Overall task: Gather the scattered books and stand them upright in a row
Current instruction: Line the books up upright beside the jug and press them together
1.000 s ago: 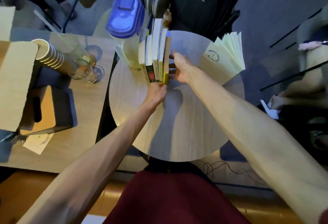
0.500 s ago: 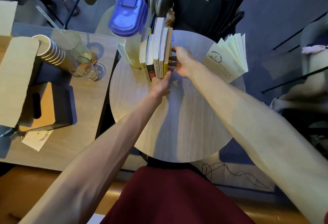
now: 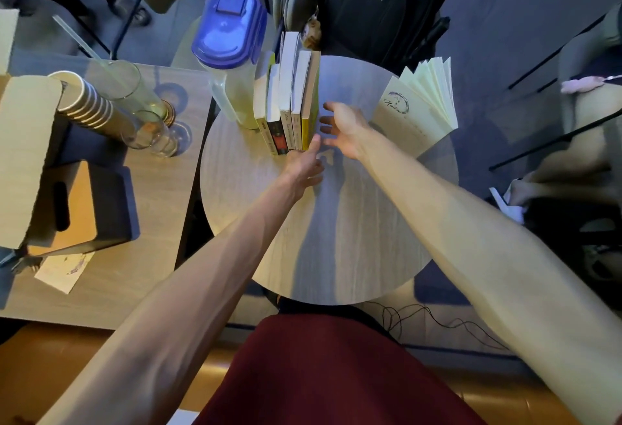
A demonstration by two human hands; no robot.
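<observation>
Several books (image 3: 288, 98) stand upright in a row at the far left of the round wooden table (image 3: 336, 239), spines toward me, leaning against a plastic pitcher. The rightmost book has a yellow spine (image 3: 307, 133). My left hand (image 3: 304, 163) rests on the table just below the spines, one finger touching the yellow book's lower corner. My right hand (image 3: 343, 128) hovers just right of the row, fingers spread, a small gap between it and the yellow book. One more book (image 3: 419, 106) stands at the table's far right, pages fanned open.
A clear pitcher with a blue lid (image 3: 232, 51) stands left of the row. The left side table (image 3: 151, 222) holds stacked paper cups (image 3: 91, 105), glasses (image 3: 148, 121) and a cardboard box (image 3: 30, 162). A black backpack (image 3: 380, 4) sits on a chair behind.
My right hand has come off the side of the yellow book and opened. My left hand slid slightly right along the spines to the row's lower right corner.
</observation>
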